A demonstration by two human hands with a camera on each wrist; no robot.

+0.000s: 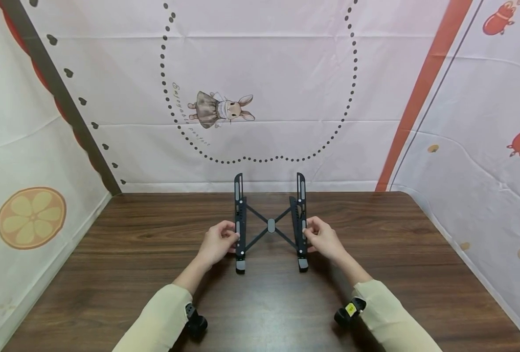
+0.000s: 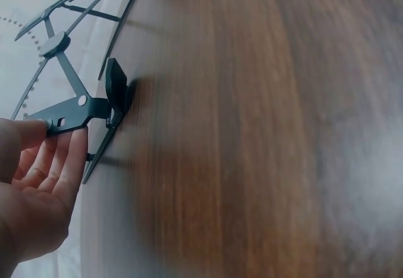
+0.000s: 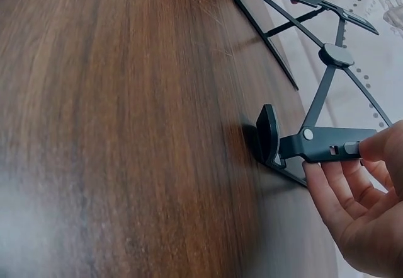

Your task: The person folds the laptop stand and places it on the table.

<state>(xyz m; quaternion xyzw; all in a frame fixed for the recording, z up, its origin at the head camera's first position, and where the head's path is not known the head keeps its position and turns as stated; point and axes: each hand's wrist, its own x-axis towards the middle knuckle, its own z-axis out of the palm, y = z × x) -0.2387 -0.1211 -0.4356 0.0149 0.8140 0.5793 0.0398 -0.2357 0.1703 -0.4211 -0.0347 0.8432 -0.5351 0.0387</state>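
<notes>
A black folding laptop stand (image 1: 271, 225) stands unfolded on the table, its two long rails joined by crossed bars with a grey oval hub. My left hand (image 1: 217, 242) pinches the left rail, thumb on top and fingers beneath, as the left wrist view shows at the rail (image 2: 66, 115). On the other side my right hand (image 1: 326, 238) pinches the right rail the same way, its thumb near a grey pad (image 3: 351, 147). Upturned front lips with grey pads (image 1: 303, 264) end both rails at the near side. Lower legs (image 3: 271, 51) slope down to the wood.
The dark wooden table (image 1: 163, 274) spreads around the stand. A white printed cloth (image 1: 264, 98) hangs behind it and along both sides. Small black cameras (image 1: 195, 320) are strapped at both wrists, below the light sleeves (image 1: 158, 318).
</notes>
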